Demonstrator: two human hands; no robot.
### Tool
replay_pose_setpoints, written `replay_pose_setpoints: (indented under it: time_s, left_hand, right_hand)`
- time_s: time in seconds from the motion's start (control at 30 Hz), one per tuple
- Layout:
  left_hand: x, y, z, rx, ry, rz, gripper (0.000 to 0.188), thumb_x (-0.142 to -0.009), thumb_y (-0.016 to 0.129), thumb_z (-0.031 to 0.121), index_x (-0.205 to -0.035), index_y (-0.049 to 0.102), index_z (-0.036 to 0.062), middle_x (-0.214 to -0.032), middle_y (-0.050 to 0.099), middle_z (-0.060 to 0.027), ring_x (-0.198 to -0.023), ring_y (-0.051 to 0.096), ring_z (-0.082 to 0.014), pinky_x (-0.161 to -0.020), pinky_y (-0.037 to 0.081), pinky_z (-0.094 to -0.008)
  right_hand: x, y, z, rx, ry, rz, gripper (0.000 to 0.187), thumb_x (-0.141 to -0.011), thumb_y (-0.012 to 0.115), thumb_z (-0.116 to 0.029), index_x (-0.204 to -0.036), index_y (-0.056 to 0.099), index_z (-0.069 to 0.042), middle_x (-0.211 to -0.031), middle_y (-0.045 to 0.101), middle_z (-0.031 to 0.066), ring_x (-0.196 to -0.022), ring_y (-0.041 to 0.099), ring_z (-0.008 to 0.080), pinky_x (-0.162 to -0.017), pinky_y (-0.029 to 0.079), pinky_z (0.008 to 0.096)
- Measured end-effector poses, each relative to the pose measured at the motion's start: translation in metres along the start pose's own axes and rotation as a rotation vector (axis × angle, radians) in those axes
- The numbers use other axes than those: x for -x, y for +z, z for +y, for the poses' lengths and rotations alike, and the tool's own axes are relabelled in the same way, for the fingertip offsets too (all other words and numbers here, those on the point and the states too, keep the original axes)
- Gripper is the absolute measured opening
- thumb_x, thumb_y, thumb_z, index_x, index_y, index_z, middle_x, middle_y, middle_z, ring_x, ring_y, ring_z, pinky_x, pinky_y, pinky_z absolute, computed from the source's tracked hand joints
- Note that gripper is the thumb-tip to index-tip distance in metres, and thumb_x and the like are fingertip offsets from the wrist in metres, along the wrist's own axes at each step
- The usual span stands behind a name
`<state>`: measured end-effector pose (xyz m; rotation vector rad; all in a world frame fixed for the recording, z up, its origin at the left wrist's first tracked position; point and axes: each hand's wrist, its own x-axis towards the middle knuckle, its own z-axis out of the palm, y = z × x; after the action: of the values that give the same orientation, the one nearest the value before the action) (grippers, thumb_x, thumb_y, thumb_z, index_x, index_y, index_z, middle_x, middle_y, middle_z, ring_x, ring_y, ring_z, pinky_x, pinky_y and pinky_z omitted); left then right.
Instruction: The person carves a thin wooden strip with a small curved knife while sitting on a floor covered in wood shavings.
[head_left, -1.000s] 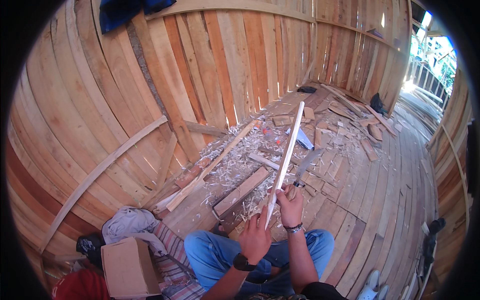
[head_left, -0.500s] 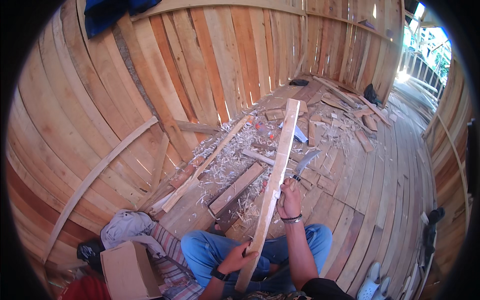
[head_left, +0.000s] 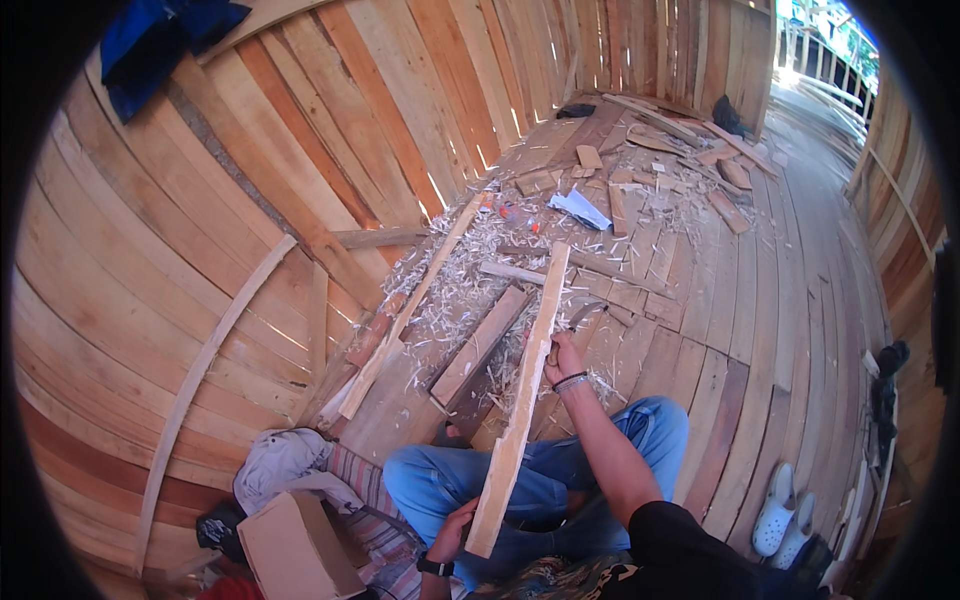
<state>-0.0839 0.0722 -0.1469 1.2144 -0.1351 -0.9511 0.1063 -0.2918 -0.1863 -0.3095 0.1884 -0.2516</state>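
A long pale wooden strip (head_left: 522, 400) slants up from my lap over the floor, its left edge notched partway along. At its lower end my left hand (head_left: 455, 528) grips the side, the fingers partly hidden behind the wood. My right hand (head_left: 564, 362) is closed on a curved-bladed knife (head_left: 585, 312), right beside the strip's upper half. The knife's handle is mostly hidden in my fist. Whether the blade touches the wood cannot be made out.
Wood shavings (head_left: 440, 290) cover the boards ahead, around a thick wood block (head_left: 482, 345) and another long strip (head_left: 410, 310). Offcuts (head_left: 735, 175) lie farther off. A cardboard box (head_left: 300, 550) stands at my left, pale clogs (head_left: 775, 515) at my right. Plank walls rise at both sides.
The strip's upper end has come down and nearer. My right hand has drawn back with the knife along it. My left thumb no longer lies across the strip's face. The whole view has shifted.
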Motion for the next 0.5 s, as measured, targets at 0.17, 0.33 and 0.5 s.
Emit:
replay_pose_setpoints:
  time_s: [0.17, 0.33, 0.5]
  left_hand:
    - [0.009, 0.039, 0.019, -0.594, 0.534, 0.293, 0.086, -0.083, 0.066, 0.037, -0.148, 0.02, 0.0037, -0.149, 0.028, -0.0205, -0.129, 0.043, -0.0298, -0.101, 0.04, -0.0396]
    - [-0.008, 0.064, 0.041, -0.716, 0.924, 0.444, 0.094, -0.071, 0.08, 0.044, -0.14, 0.032, 0.0023, -0.151, 0.02, -0.0226, -0.133, 0.035, -0.0374, -0.106, 0.034, -0.0468]
    - [-0.03, 0.083, 0.057, -0.688, 1.181, 0.475, 0.061, -0.071, 0.08, 0.043, -0.107, 0.056, 0.0015, -0.127, 0.047, -0.0241, -0.121, 0.047, -0.0394, -0.101, 0.039, -0.0481]
  right_hand:
    - [-0.011, -0.067, 0.037, -0.086, 0.083, 0.194, 0.037, -0.086, 0.039, -0.009, -0.117, 0.043, 0.011, -0.1, 0.059, 0.0295, -0.092, 0.062, 0.042, -0.087, 0.052, 0.0512]
    - [-0.001, -0.055, 0.073, -0.16, 0.256, 0.217, 0.023, -0.087, 0.042, -0.005, -0.106, 0.045, 0.007, -0.088, 0.058, 0.0217, -0.083, 0.064, 0.0399, -0.074, 0.055, 0.054]
    - [0.013, -0.07, 0.037, 0.451, 0.125, 0.369, 0.015, -0.087, 0.052, -0.01, -0.094, 0.047, 0.002, -0.074, 0.057, 0.0134, -0.067, 0.067, 0.026, -0.052, 0.056, 0.0451]
